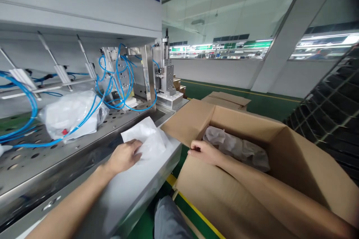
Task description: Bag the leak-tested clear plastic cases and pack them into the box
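My left hand (125,155) is closed on the near edge of a thin white, crumpled wrapping sheet (148,138), which lies on the light ledge in front of the machine bench. I cannot see whether anything lies under the sheet. My right hand (206,152), its fingers curled, is at the corner of the near flap of an open cardboard box (224,190). Whatever its fingers hold, if anything, is hidden. Inside the box, beyond my right forearm, lie several lumpy items in translucent white wrapping (238,145).
A clear plastic bag (73,114) with white contents sits on the perforated metal bench (36,157). Blue air hoses (120,86) loop around metal fixtures. A metal press unit (166,74) stands at the bench's end. Another carton (227,99) is behind the box; black mesh (331,93) stands right.
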Demonstrator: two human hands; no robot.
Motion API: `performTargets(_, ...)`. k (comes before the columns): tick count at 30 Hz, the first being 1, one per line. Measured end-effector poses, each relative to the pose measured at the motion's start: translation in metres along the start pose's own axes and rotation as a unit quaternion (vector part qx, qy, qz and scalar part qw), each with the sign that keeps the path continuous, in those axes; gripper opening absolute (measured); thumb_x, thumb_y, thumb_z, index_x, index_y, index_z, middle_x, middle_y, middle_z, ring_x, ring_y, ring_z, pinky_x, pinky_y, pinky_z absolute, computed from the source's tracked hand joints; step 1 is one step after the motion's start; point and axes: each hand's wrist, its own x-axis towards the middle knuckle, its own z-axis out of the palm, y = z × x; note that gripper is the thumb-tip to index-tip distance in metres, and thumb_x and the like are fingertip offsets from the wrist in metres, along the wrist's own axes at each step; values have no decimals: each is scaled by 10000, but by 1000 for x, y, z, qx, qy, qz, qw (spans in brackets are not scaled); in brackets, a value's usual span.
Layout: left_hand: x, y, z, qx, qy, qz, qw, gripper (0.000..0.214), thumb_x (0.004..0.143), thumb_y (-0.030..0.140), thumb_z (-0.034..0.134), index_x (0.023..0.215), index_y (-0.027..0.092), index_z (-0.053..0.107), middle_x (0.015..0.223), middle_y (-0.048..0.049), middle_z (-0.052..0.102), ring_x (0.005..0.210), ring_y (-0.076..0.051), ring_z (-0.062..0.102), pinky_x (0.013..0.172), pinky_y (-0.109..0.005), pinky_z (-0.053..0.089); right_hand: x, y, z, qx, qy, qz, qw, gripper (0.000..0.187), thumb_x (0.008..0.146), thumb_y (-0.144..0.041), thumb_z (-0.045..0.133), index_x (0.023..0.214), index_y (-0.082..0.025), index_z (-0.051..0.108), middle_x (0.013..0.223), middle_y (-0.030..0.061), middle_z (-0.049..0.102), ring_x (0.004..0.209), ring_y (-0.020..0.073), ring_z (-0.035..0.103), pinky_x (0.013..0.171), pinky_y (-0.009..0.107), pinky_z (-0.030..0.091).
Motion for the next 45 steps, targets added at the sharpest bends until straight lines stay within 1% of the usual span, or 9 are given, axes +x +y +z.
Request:
performTargets(3,0,-1,1,-18,65,-9,998,218,827,161,532,1006,228,637,941,-21,653,821,-170,619,747,-282,458,0,1,0,-1,-1,-1,1000,308,895,-447,620,743,-193,535,687,-44,554,656,118,487,605,253,320)
performTargets(6,0,-5,-1,15,133,-25,991,287,814,129,526,1038,218,682,1030,-51,644,912,-189,633,808,-289,490,0,1,0,-4,-1,-3,1000,309,898,-455,619,754,-193,541,694,-44,559,655,117,486,606,253,321)
performTargets(9,1,-8,-3,93,155,-60,982,338,847,119,494,1089,206,713,1095,-84,631,1014,-226,630,874,-313,516,0,0,0,-6,1,0,1000,307,895,-452,621,751,-193,541,682,-44,555,655,118,488,605,251,317)
performTargets(13,3,-7,0,143,102,-66,982,361,867,91,459,1095,205,715,1124,-97,618,1043,-238,628,868,-316,533,0,1,0,-5,4,-2,1000,294,888,-441,621,753,-192,544,688,-42,560,662,119,495,606,247,317)
performTargets(17,5,-8,5,104,15,-11,994,376,858,74,440,1099,211,692,1152,-95,607,1000,-238,654,865,-343,541,1,0,0,0,3,-2,1000,294,885,-441,622,751,-191,542,689,-42,563,651,115,490,604,246,320)
performTargets(20,4,-11,6,81,-12,11,997,416,836,60,438,1146,213,669,1125,-92,617,1004,-247,659,888,-363,538,0,-3,-1,6,8,0,1000,289,870,-428,629,736,-189,539,688,-42,567,655,115,497,611,247,325)
performTargets(27,4,-15,6,87,-18,22,996,477,806,40,442,1192,225,652,1166,-96,631,1060,-240,654,940,-342,532,-1,-4,-1,19,6,10,1000,280,856,-420,639,734,-187,544,684,-42,570,656,113,496,607,247,315)
performTargets(33,4,-14,6,81,-17,19,996,503,793,31,426,1190,235,657,1165,-88,630,1035,-240,665,918,-351,539,-2,-2,-2,11,-7,17,1000,297,876,-437,643,744,-183,563,693,-37,589,663,117,517,598,246,317)
performTargets(45,4,-14,6,79,-14,26,996,488,793,21,422,1172,224,653,1153,-104,626,1037,-257,661,907,-371,539,-2,-5,-3,8,0,11,1000,281,870,-415,654,736,-182,573,688,-40,590,656,116,509,601,250,320)
